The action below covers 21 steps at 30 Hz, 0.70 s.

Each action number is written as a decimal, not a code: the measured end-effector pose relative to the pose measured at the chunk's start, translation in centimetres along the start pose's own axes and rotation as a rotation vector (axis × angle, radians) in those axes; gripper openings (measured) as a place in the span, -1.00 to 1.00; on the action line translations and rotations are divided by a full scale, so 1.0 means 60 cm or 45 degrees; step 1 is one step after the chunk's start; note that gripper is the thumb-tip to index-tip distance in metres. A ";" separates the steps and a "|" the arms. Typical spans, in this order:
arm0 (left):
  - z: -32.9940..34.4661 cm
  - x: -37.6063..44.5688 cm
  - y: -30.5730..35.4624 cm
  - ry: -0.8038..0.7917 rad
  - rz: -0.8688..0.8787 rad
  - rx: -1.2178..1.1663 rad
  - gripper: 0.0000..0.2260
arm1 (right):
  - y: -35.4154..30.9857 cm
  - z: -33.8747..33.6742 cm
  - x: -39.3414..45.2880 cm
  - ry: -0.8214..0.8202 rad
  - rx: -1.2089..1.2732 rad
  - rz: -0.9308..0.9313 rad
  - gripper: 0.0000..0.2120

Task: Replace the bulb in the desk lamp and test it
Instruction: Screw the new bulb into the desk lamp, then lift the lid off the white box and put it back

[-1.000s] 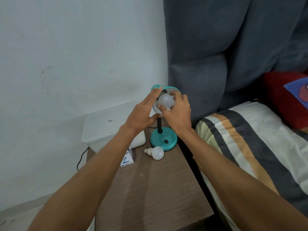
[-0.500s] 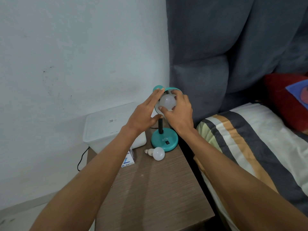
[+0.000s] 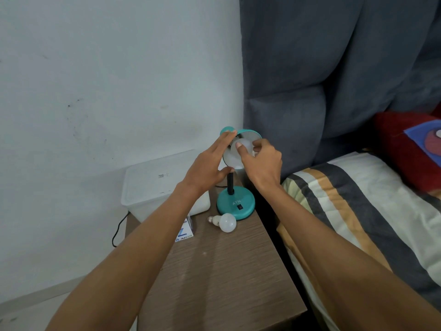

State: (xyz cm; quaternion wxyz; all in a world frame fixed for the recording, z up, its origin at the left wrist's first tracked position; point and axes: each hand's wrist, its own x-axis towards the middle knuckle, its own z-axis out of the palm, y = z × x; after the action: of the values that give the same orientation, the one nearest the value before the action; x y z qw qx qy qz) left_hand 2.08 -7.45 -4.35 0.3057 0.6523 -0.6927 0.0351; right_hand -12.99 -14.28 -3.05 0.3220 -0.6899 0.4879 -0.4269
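Right hand (image 3: 261,163) pinches the white bulb (image 3: 241,145) inside the teal desk lamp's shade (image 3: 250,134), axis running back into the socket, while the flat, straight-fingered left hand (image 3: 206,168) braces the shade near the surface's far edge.

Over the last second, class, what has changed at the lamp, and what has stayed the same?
The right hand has turned on the bulb in the lamp shade: its thumb now lies across the bulb's front with the fingers to the right, a fresh hold. The left hand still steadies the shade with straight fingers. The spare bulb, the lamp base and the small box have not moved.
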 end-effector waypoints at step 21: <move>-0.132 -0.213 -0.143 0.307 -0.876 -0.038 -0.22 | -0.116 0.168 -0.091 -0.276 -0.045 -0.440 -0.68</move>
State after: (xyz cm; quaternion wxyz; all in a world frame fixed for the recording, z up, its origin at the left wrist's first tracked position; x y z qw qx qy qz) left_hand 12.52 6.12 -6.92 0.3885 0.8338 -0.3921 -0.0032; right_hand -1.98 -6.63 -2.88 0.2825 -0.8108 0.3324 -0.3903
